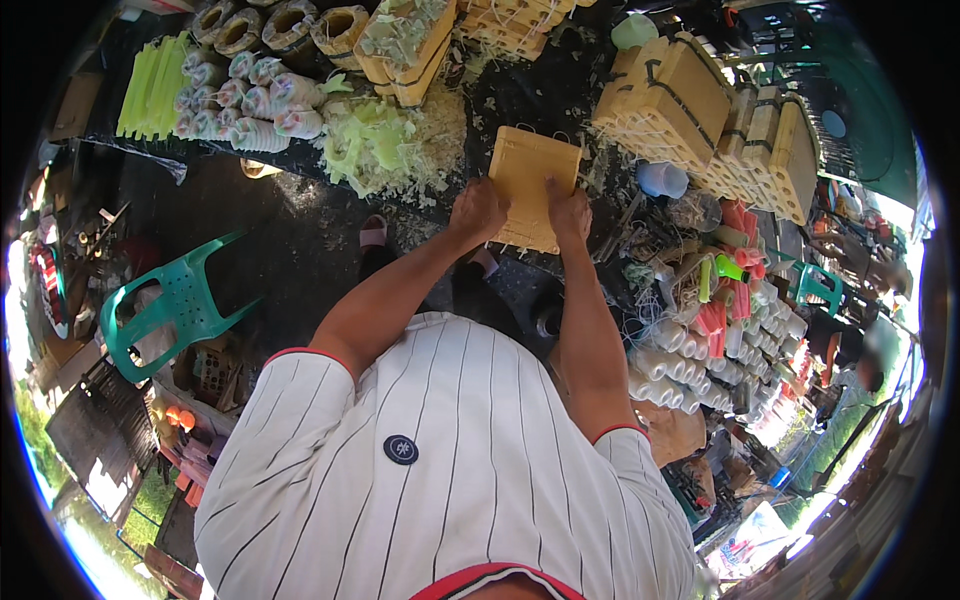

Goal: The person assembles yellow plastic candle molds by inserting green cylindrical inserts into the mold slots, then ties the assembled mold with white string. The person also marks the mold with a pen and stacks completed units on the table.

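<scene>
Between my two hands is a flat, yellowish-tan rectangular board (532,180), its long side running away from me. My left hand (480,211) is closed on the board's left edge, its fingers partly hidden. Across from it, my right hand (570,213) grips the right edge, the thumb lying on the top face. Thin loops like wire or string stick out at the board's far end. Pale shavings and scraps (385,150) are heaped just left of the board.
Pale green strips (150,90), rolled white bundles (262,100) and brown rolls (290,25) lie at the far left. Strapped yellow blocks with holes (672,95) stand at the right, near a whitish cup (662,180). White rolls (690,360) pile closer. A green plastic chair (175,305) is at left.
</scene>
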Motion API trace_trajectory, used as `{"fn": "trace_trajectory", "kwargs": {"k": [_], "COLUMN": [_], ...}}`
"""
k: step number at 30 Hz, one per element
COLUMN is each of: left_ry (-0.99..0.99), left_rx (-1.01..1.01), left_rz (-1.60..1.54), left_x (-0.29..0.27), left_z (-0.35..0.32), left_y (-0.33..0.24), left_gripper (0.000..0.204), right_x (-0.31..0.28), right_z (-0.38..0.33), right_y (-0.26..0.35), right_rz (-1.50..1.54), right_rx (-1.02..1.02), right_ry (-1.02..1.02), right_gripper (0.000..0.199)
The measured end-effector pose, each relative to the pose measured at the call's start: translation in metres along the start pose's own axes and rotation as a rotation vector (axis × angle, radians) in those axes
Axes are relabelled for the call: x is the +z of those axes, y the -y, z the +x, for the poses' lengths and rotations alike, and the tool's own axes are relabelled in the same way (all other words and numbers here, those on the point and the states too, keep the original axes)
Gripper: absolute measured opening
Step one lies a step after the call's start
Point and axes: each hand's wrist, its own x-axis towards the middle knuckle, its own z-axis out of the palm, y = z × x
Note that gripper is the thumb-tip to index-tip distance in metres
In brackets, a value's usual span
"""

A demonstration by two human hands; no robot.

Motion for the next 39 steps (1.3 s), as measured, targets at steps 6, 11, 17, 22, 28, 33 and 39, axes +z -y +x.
{"fn": "trace_trajectory", "kwargs": {"k": [6,11,17,22,28,33,39], "left_ry": [0.115,0.037,0.299,0.322,0.287,0.186,0.079], "left_rx": [-0.018,0.144,0.109,0.134,0.16,0.182,0.161], "left_rz": [-0.011,-0.203,-0.584,-0.318,-0.101,0.123,0.339], "left_x": [-0.021,-0.044,-0.083,-0.122,-0.13,-0.137,-0.145], "left_z": [-0.002,-0.054,-0.065,-0.071,-0.076,-0.1,-0.106], "left_y": [-0.013,-0.005,-0.003,-0.029,-0.054,-0.069,-0.056], "left_gripper": [0.056,0.06,0.058,0.056,0.058,0.057,0.054], "right_x": [-0.02,-0.026,-0.006,-0.016,-0.027,-0.131,-0.15], "right_z": [0.005,-0.055,-0.092,-0.097,-0.049,0.058,0.098], "right_y": [-0.006,-0.021,-0.016,-0.002,-0.017,-0.117,-0.166], "right_rz": [0.089,1.126,1.317,1.61,1.971,0.096,-0.502], "right_rx": [-0.072,-0.069,-0.084,-0.088,-0.221,-0.212,-0.417], "right_ry": [0.068,0.329,0.514,0.621,0.596,-0.426,-0.392], "right_gripper": [0.075,0.055,0.056,0.056,0.052,0.022,0.022]}}
